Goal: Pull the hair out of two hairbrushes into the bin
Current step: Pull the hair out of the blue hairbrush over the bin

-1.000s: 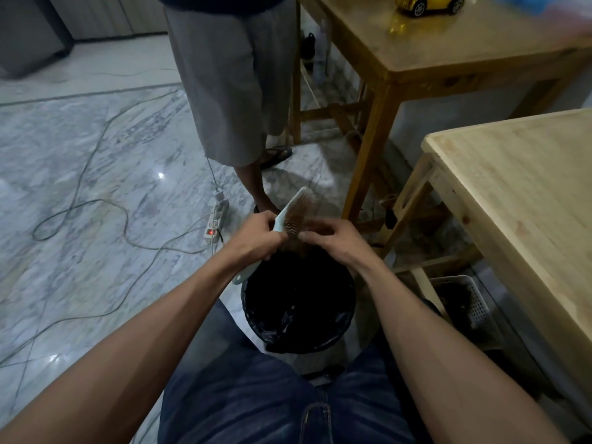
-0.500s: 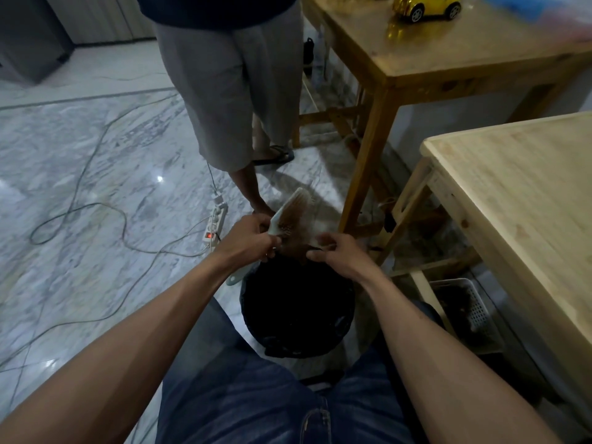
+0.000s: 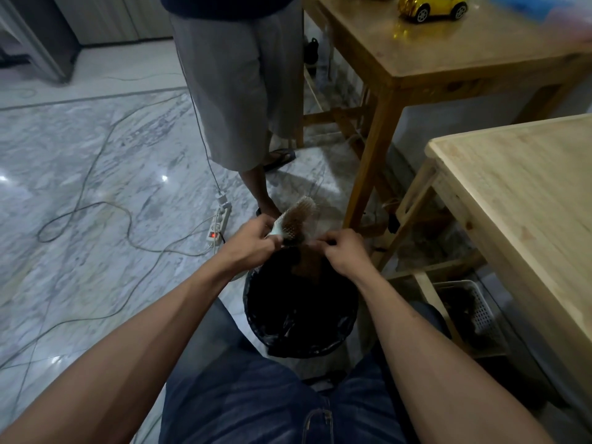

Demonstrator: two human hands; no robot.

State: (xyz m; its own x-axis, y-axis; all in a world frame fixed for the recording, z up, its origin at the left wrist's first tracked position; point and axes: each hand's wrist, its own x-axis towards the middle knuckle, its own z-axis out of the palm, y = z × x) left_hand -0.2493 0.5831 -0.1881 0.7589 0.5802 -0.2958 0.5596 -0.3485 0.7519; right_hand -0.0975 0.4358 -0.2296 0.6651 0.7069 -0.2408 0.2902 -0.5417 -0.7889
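My left hand [image 3: 253,240] grips a pale green hairbrush [image 3: 293,217] just above the far rim of the bin [image 3: 347,318], a round pail lined with a black bag between my knees. The brush head tilts up and away, its bristle face clogged with brownish hair. My right hand [image 3: 344,253] pinches a clump of brown hair [image 3: 306,265] that hangs from the brush down into the bin mouth. A second hairbrush is not visible.
A person in grey shorts [image 3: 237,91] stands just beyond the bin. A power strip [image 3: 219,224] and cables lie on the marble floor at left. Two wooden tables [image 3: 519,193] stand at right, one with a yellow toy car [image 3: 432,8]; a white basket [image 3: 474,310] sits underneath.
My right hand has drawn back from the brush face toward the bin, pulling a clump of hair down with it. The standing person has shifted slightly.
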